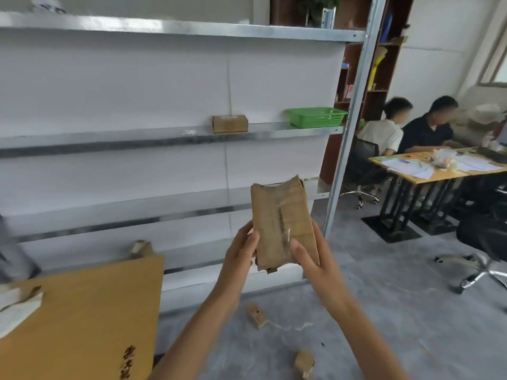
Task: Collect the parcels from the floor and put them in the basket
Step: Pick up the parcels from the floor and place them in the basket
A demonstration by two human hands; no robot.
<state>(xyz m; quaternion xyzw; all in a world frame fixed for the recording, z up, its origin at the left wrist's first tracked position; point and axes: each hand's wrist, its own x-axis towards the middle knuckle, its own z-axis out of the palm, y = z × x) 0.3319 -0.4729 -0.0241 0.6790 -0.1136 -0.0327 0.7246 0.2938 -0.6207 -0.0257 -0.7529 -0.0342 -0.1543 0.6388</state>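
Observation:
I hold a worn brown cardboard parcel [282,223] upright in front of me, at mid height before the shelving. My left hand [241,253] grips its lower left edge and my right hand [310,256] grips its lower right edge. A green plastic basket [317,116] stands on the middle shelf, up and to the right of the parcel. Two small brown parcels lie on the grey floor below my arms, one [256,315] near the shelf base and another [304,362] closer to me.
A metal shelving unit [164,135] fills the left and centre, with a cardboard box [230,123] on the basket's shelf. A large flat cardboard sheet [82,319] lies at lower left. Two seated people at a desk [419,174] and office chairs [482,242] occupy the right.

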